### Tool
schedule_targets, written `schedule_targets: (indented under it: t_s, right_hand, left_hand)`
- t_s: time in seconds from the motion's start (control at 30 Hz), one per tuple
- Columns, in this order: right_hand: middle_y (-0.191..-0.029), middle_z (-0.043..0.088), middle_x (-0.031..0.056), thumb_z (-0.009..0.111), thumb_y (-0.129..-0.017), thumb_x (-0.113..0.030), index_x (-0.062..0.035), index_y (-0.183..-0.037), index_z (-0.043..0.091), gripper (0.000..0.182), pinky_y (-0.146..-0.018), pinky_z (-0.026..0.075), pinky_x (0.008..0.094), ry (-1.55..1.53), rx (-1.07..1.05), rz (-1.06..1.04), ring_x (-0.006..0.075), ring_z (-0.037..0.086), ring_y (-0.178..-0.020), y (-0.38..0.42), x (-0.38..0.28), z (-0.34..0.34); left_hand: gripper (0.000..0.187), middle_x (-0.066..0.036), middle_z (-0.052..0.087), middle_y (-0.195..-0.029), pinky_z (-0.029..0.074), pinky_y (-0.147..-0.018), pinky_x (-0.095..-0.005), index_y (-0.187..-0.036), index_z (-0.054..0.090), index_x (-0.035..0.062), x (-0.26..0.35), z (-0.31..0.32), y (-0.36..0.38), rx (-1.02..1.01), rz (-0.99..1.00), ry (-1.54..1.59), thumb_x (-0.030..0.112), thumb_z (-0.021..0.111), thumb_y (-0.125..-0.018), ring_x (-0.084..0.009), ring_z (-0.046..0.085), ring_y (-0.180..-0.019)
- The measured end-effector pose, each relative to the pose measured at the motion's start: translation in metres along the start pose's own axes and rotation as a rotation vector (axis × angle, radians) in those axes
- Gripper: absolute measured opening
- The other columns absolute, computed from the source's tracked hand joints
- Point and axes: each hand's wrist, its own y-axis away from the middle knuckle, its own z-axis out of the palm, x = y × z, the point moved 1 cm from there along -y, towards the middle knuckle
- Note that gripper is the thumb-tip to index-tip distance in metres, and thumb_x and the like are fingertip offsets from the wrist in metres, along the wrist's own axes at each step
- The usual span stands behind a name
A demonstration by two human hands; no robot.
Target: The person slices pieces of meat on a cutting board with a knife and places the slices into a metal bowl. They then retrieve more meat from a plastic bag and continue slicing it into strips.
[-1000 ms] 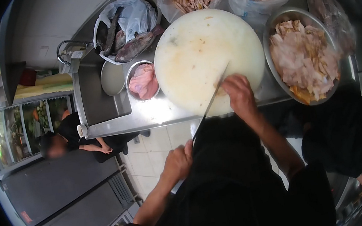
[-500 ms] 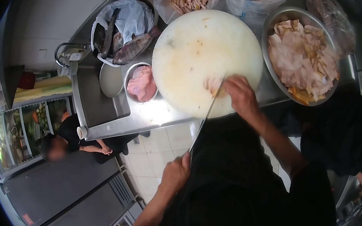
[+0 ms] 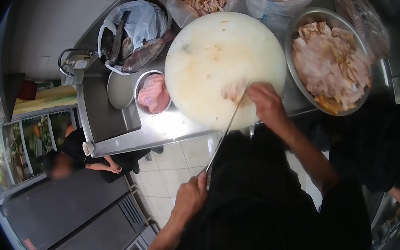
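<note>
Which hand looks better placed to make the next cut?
Probably the left: the left hand grips the handle of the knife. The right hand is beside the blade on the board, near the cut pieces.

Fisheye distortion bends the dark edges, while white glare flares on the steel counter (image 3: 161, 129).

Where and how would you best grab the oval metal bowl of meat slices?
Probably two-handed, from above, gripping the oval bowl by its rim at the near and far ends: it is long, and the round board and bagged item crowd its long sides.
</note>
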Motion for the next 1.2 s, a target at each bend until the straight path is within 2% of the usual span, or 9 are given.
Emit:
schedule_targets:
  t_s: [0.13, 0.23, 0.27, 0.37, 0.47, 0.63, 0.77, 0.97, 1.2]
  right_hand:
    - [-0.107, 0.067, 0.0145, 0.066, -0.082, 0.010, 0.0000, -0.103, 0.068, 0.024, -0.087, 0.054, 0.0422, 0.015, -0.021, -0.021, 0.0347, 0.064, -0.105, -0.001, 0.003, -0.001]
    - [-0.107, 0.067, 0.0148, 0.066, -0.082, 0.009, 0.0000, -0.103, 0.068, 0.023, -0.086, 0.054, 0.0420, -0.038, -0.026, -0.012, 0.0349, 0.064, -0.103, -0.002, 0.006, -0.003]
    - [-0.106, 0.067, 0.0148, 0.066, -0.082, 0.009, 0.0001, -0.103, 0.067, 0.023, -0.086, 0.054, 0.0420, -0.033, -0.024, -0.012, 0.0349, 0.064, -0.102, -0.005, 0.007, -0.003]
    - [-0.106, 0.066, 0.0148, 0.066, -0.083, 0.009, 0.0004, -0.103, 0.067, 0.021, -0.084, 0.054, 0.0421, -0.029, -0.015, 0.014, 0.0347, 0.064, -0.100, -0.001, 0.006, -0.003]
    - [-0.106, 0.066, 0.0147, 0.066, -0.084, 0.009, 0.0004, -0.103, 0.067, 0.021, -0.085, 0.053, 0.0423, -0.041, 0.003, 0.022, 0.0349, 0.064, -0.100, -0.001, 0.004, -0.003]
    - [-0.106, 0.066, 0.0147, 0.066, -0.084, 0.008, 0.0001, -0.103, 0.067, 0.020, -0.086, 0.053, 0.0424, -0.031, 0.002, 0.034, 0.0354, 0.064, -0.101, -0.001, 0.002, -0.005]
    - [-0.105, 0.067, 0.0149, 0.066, -0.084, 0.008, -0.0003, -0.102, 0.067, 0.020, -0.086, 0.054, 0.0420, -0.022, -0.006, 0.013, 0.0349, 0.064, -0.101, -0.002, 0.003, -0.003]
    - [-0.104, 0.067, 0.0150, 0.067, -0.084, 0.007, 0.0004, -0.102, 0.067, 0.020, -0.084, 0.055, 0.0415, -0.017, -0.049, -0.007, 0.0349, 0.065, -0.099, -0.001, 0.009, -0.011]
    - [-0.104, 0.068, 0.0154, 0.069, -0.084, 0.007, 0.0011, -0.103, 0.068, 0.019, -0.083, 0.055, 0.0419, -0.014, -0.020, -0.002, 0.0354, 0.066, -0.098, 0.001, 0.010, -0.009]
  left_hand:
    - [0.066, -0.035, 0.062, -0.072, 0.048, -0.072, -0.0581, -0.079, 0.064, -0.0066, -0.006, 0.025, -0.029, 0.076, 0.116, -0.064, 0.045, 0.037, -0.111, -0.0577, 0.062, -0.079]
    - [0.066, -0.036, 0.061, -0.073, 0.048, -0.072, -0.0575, -0.080, 0.063, -0.0067, 0.026, 0.009, -0.042, 0.028, 0.033, 0.079, 0.046, 0.037, -0.111, -0.0578, 0.061, -0.080]
    - [0.067, -0.036, 0.061, -0.074, 0.047, -0.071, -0.0569, -0.081, 0.063, -0.0068, 0.023, 0.006, -0.046, 0.046, 0.089, 0.066, 0.047, 0.036, -0.111, -0.0578, 0.061, -0.080]
    - [0.069, -0.036, 0.060, -0.074, 0.047, -0.070, -0.0561, -0.080, 0.061, -0.0072, 0.037, -0.010, -0.029, 0.013, 0.015, 0.165, 0.049, 0.035, -0.110, -0.0572, 0.061, -0.079]
    - [0.062, -0.035, 0.064, -0.074, 0.052, -0.073, -0.0572, -0.083, 0.066, -0.0074, 0.020, -0.003, -0.016, 0.050, 0.081, 0.050, 0.044, 0.041, -0.109, -0.0564, 0.064, -0.078]
    - [0.062, -0.035, 0.065, -0.076, 0.053, -0.075, -0.0572, -0.089, 0.069, -0.0084, 0.010, -0.001, 0.005, -0.036, 0.016, 0.033, 0.043, 0.041, -0.109, -0.0558, 0.065, -0.080]
    - [0.063, -0.034, 0.064, -0.071, 0.054, -0.071, -0.0556, -0.084, 0.068, -0.0093, -0.004, 0.027, -0.023, 0.018, 0.093, -0.031, 0.042, 0.042, -0.109, -0.0552, 0.064, -0.072]
    - [0.068, -0.033, 0.062, -0.071, 0.047, -0.070, -0.0549, -0.082, 0.063, -0.0074, 0.040, 0.000, -0.030, 0.002, 0.024, 0.231, 0.047, 0.035, -0.111, -0.0553, 0.062, -0.076]
    - [0.069, -0.033, 0.062, -0.071, 0.048, -0.071, -0.0551, -0.083, 0.063, -0.0071, 0.027, 0.003, 0.000, 0.008, 0.054, 0.081, 0.048, 0.034, -0.111, -0.0548, 0.063, -0.077]
